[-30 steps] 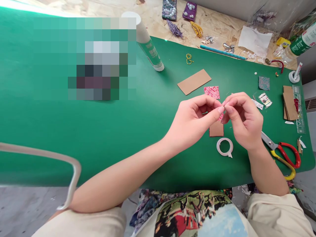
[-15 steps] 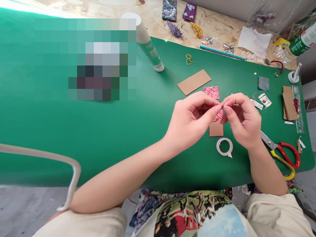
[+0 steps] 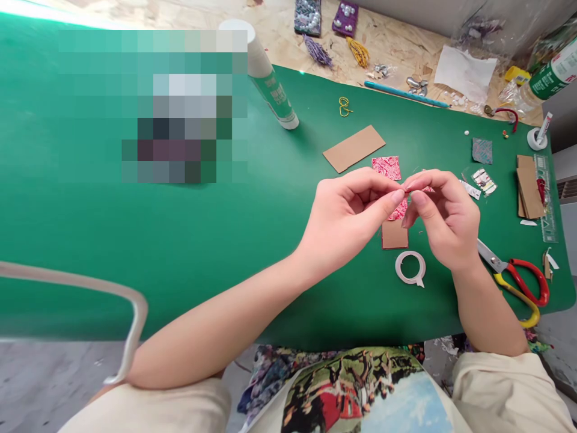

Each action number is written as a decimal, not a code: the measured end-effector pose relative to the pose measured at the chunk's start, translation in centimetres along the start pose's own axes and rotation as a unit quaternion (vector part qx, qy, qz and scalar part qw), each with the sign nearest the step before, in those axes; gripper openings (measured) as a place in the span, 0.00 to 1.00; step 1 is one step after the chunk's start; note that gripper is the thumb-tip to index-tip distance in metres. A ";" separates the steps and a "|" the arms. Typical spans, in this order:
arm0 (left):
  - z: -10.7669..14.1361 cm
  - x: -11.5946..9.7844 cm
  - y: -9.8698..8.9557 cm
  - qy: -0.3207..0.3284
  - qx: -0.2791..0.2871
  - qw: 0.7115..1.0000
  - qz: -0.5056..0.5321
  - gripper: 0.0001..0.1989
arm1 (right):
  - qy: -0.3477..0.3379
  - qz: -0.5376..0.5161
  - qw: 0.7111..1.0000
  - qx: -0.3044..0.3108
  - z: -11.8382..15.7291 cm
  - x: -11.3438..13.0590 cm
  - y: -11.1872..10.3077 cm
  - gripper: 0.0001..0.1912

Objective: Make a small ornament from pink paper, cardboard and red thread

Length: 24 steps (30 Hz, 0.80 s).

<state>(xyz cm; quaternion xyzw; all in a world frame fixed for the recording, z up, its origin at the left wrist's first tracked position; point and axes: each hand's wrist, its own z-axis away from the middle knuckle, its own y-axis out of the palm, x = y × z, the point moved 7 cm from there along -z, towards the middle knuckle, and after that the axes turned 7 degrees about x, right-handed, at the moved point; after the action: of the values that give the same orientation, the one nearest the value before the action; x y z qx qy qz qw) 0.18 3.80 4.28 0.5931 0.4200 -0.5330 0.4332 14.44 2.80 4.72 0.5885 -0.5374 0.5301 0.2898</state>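
Note:
My left hand is closed in a pinch, thumb against forefinger, on something tiny and reddish that I cannot make out. Right at those fingertips is my right hand, its fingers curled and its forefinger touching the same spot. The thumb of that hand sits slightly lower. Beneath the hands lie red-and-white patterned squares, partly covered by the fingers. A brown cardboard square with a red edge is just below them. Nearer to me rests a roll of white tape.
Large scissors with red and yellow handles lie by my right forearm. A cardboard strip, yellow cord, blue pencil and green-and-white spray can are farther back. Along the right edge are cardboard pieces and a clear ruler.
My right hand has shifted slightly to the right, and its thumb has parted a little from the pinch point. My left hand has barely moved. Objects on the table stay put.

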 end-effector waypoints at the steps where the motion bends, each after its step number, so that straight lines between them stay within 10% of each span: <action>1: 0.0 0.0 0.0 -0.008 0.000 1.000 0.008 0.07 | 0.001 -0.001 1.000 0.000 0.0 0.0 0.0 0.06; 24: 0.0 0.3 0.2 -0.049 -0.003 0.998 0.044 0.11 | -0.044 0.073 0.996 0.006 -0.1 0.5 -0.1 0.05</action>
<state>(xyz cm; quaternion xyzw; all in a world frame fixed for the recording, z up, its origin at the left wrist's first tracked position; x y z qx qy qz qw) 0.43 3.76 4.03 0.5827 0.3734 -0.5406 0.4784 14.42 2.74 5.25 0.5724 -0.5877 0.5267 0.2226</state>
